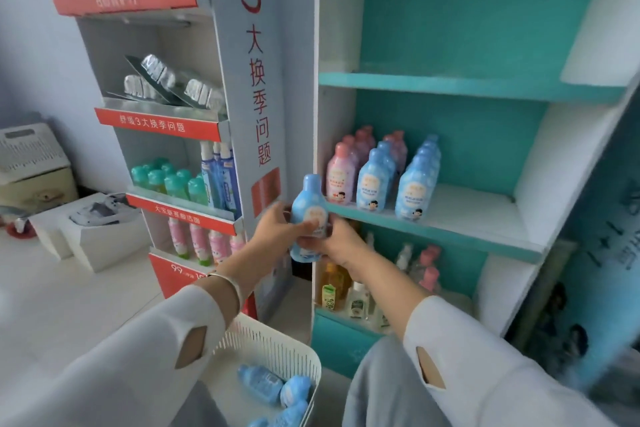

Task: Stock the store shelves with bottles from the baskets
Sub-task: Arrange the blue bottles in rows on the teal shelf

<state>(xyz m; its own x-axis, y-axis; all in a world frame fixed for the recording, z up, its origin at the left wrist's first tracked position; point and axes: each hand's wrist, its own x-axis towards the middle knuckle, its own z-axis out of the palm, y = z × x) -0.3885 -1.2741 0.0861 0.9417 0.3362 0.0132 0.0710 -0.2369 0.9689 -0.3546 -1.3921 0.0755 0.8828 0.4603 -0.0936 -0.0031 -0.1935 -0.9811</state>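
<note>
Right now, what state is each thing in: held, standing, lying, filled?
Held blue bottle: upright, capped, off the shelf, gripped by both hands.
Left hand: fingers curled round the bottle.
Right hand: fingers curled round the bottle's lower part.
Shelf bottles: standing upright in rows, capped.
Basket: open-topped, holding blue bottles.
Basket bottles: lying on their sides.

In the near basket [277,347], loose bottles [263,383] are laid; farther right, bottle rows [381,177] are stood on the middle shelf [467,215].
</note>
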